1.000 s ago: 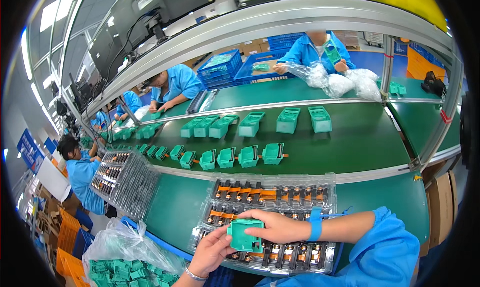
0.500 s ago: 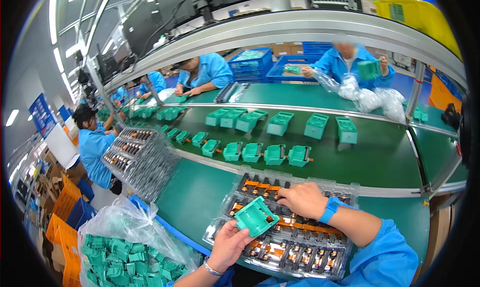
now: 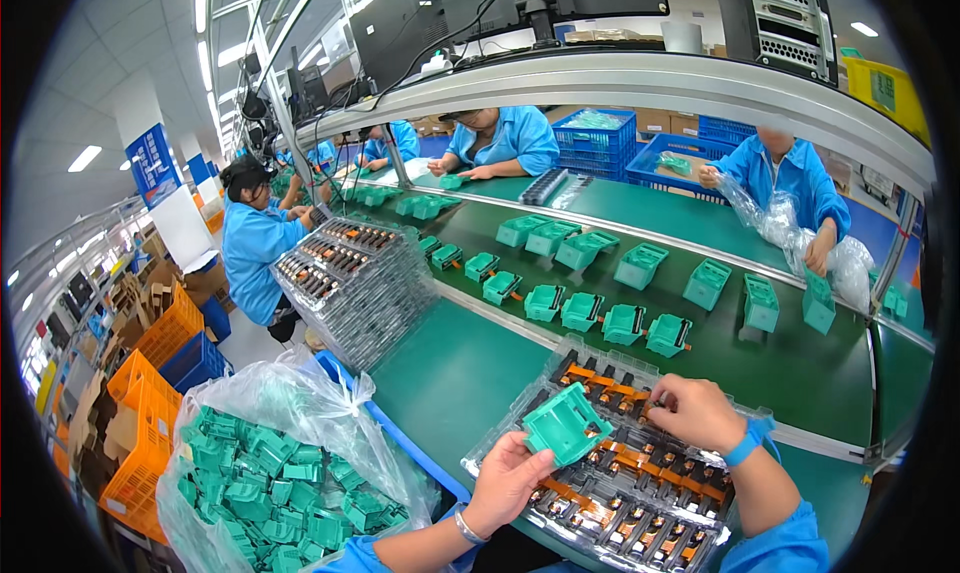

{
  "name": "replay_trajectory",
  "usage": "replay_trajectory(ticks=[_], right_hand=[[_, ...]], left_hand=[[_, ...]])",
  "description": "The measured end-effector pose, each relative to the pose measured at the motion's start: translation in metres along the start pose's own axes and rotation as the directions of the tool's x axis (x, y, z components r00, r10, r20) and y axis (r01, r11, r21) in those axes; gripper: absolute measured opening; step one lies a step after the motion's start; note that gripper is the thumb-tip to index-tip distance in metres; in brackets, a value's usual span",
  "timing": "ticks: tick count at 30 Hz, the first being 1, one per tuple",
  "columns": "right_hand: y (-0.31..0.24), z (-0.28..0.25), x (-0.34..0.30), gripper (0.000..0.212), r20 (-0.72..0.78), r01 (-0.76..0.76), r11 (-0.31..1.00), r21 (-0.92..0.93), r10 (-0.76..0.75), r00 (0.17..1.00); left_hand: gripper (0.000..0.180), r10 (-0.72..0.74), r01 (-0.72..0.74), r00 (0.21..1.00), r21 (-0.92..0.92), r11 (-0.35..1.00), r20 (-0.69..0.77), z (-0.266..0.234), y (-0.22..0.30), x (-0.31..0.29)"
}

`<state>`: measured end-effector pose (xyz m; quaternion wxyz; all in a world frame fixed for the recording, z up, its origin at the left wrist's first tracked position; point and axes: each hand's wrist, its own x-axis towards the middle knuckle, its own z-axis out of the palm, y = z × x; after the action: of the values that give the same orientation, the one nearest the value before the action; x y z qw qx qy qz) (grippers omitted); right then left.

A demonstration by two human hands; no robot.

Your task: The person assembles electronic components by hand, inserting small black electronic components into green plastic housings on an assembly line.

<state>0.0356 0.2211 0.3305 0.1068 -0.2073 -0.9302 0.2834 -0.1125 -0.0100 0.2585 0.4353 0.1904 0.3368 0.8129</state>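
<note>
The left hand (image 3: 512, 479) pinched a green shell (image 3: 566, 426) above the tray (image 3: 481, 463), a bag (image 3: 335, 385) at that hand's nine o'clock. At the shell's three, the right hand (image 3: 697, 413) was half-curled; whether it held anything couldn't be told. Beyond, at one, a row (image 3: 623, 324) stood on the belt (image 3: 760, 378).
</note>
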Motion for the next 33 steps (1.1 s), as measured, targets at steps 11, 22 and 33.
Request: replay_trajectory(ticks=[11, 22, 33], right_hand=[[-0.007, 0.001, -0.006, 0.025, 0.237, -0.238, -0.13, 0.963, -0.019, 0.971], [-0.046, 0.024, -0.029, 0.016, -0.339, 0.262, 0.831, 0.491, -0.095, 0.936], [-0.025, 0.043, -0.016, 0.017, -0.236, 0.167, 0.846, 0.506, -0.05, 0.97]], left_hand=[[0.021, 0.088, -0.081, 0.991, 0.075, 0.994, -0.097, 0.002, -0.003, 0.007], [0.03, 0.122, -0.115, 0.992, 0.206, 0.972, -0.017, 0.007, -0.008, -0.001], [0.032, 0.08, -0.099, 0.994, 0.298, 0.949, 0.077, 0.007, -0.008, -0.002]])
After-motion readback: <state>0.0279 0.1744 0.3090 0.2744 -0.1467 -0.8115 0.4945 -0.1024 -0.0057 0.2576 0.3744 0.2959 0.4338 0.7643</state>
